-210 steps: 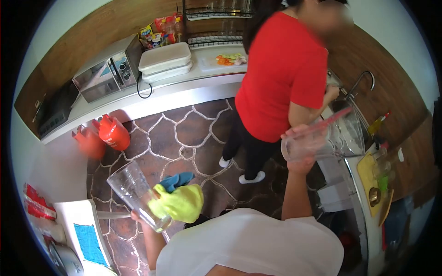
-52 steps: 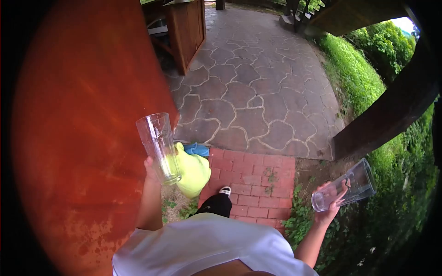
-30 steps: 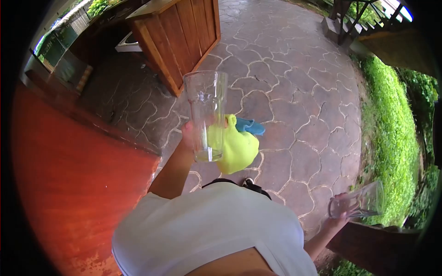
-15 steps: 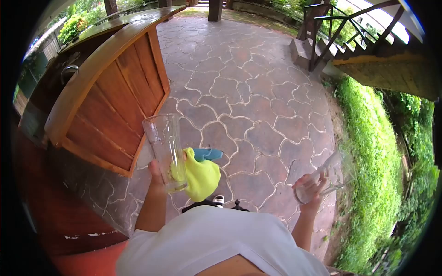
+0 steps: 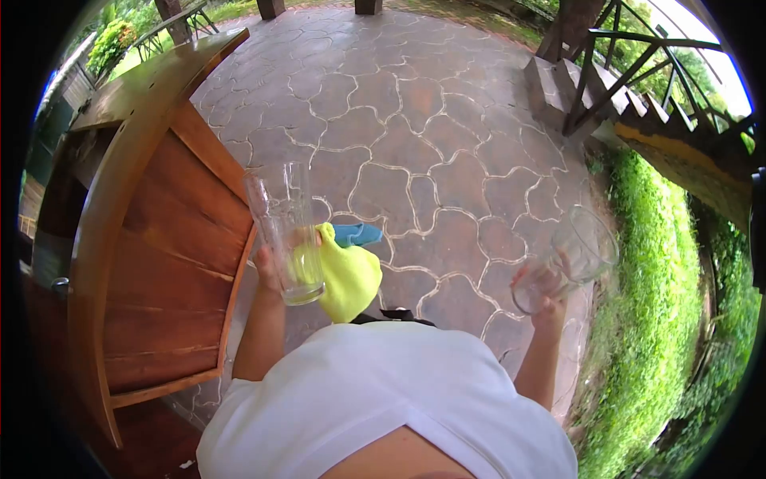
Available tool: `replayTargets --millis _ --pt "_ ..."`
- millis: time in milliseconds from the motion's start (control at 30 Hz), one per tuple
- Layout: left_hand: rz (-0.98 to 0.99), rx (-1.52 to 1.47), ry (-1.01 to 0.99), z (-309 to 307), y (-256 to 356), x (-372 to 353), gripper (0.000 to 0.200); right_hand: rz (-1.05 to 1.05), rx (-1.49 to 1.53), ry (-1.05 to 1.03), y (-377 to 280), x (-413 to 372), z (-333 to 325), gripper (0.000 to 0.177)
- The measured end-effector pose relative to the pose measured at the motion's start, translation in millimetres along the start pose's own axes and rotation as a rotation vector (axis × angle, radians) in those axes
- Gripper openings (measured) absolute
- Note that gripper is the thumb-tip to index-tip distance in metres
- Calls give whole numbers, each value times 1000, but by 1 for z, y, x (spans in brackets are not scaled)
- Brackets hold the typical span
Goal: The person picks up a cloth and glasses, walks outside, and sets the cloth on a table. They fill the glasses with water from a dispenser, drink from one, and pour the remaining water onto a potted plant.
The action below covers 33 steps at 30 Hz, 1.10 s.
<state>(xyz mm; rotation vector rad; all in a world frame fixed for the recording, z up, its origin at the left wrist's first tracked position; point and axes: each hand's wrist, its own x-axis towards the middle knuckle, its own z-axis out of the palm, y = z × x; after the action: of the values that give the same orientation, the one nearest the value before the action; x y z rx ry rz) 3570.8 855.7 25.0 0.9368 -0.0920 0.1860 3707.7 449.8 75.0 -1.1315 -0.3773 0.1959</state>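
Observation:
My left hand point(image 5: 269, 270) is wrapped round a tall clear drinking glass point(image 5: 289, 223), which stands almost upright. A yellow-green cloth point(image 5: 351, 281) hangs beside this glass, with a piece of blue cloth point(image 5: 357, 234) next to it; the fingers behind the glass are partly hidden. On the other side, my right hand point(image 5: 547, 302) grips another clear glass point(image 5: 586, 239), tilted so its rim points up and to the right. Fingers show blurred through its wall. Both glasses look see-through, with no drink visible in them.
A wooden bar counter point(image 5: 171, 263) stands close on my left. Paving of irregular stone point(image 5: 423, 184) stretches ahead. Concrete steps point(image 5: 562, 96) with a dark railing point(image 5: 630, 56) rise at the far right, and a grassy strip point(image 5: 646, 303) runs along the right edge.
My view has moved forward over the paving, and the counter has come closer alongside me. Both hands appear higher in view, still holding the glasses; the right glass's mouth shows more.

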Motion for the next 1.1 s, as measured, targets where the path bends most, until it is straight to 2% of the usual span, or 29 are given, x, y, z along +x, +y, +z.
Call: replayTargets --millis 133,267,367,433,533,700,767,800,867,1033,1100 --pt "-14 -84 57 -50 30 143 83 104 180 -133 57 231 56 88" --pt "56 -104 178 -152 36 283 79 152 309 -288 141 442 86 88" --pt "29 -118 216 -242 56 412 78 77 170 -322 192 569 107 90" --pt "28 -182 264 -282 58 501 77 121 141 -230 214 639 121 92" --pt "-15 -154 321 -342 89 644 87 197 140 -215 232 752 136 94" --pt "74 -5 138 -453 158 864 97 208 116 -176 299 973 132 93" --pt "141 9 213 -511 160 926 99 179 88 -240 333 1069 142 93" --pt "189 26 244 -540 170 960 100 142 84 -297 348 1131 155 92" --pt "211 97 328 -592 189 1013 98 137 57 -267 388 1242 195 91" --pt "253 51 455 -715 261 1120 97 337 331 -387 490 1492 328 90" --pt "295 84 496 -762 293 1172 97 287 215 -564 516 1586 385 76"
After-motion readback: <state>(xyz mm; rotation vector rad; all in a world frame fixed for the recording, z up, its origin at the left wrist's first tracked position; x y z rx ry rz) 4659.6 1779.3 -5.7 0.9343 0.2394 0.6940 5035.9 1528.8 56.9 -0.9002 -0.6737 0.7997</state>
